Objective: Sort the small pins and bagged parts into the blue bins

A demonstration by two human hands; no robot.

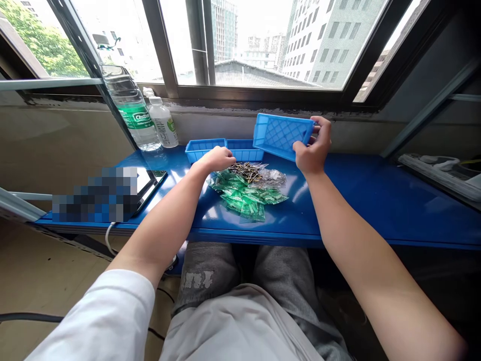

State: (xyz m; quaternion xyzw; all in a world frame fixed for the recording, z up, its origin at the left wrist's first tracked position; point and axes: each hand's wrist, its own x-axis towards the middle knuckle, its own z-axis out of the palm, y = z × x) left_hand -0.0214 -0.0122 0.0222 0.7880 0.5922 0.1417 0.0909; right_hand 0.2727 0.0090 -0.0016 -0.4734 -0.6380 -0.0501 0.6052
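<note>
My right hand (313,148) grips the right end of a blue basket (283,135), which is raised and tilted above the table. My left hand (221,158) is closed over the near side of two more blue baskets (205,147), by the left edge of a pile of dark and brass-coloured screws (248,172); what its fingers hold, if anything, is hidden. Several small green packets (244,199) lie in front of the screws, and clear plastic bags (273,177) lie to their right.
A large water bottle (137,118) and a white bottle (163,123) stand at the back left of the blue table (361,200). A tablet-like device (148,188) lies at the left. A tray of items (443,173) is at the far right, below the window.
</note>
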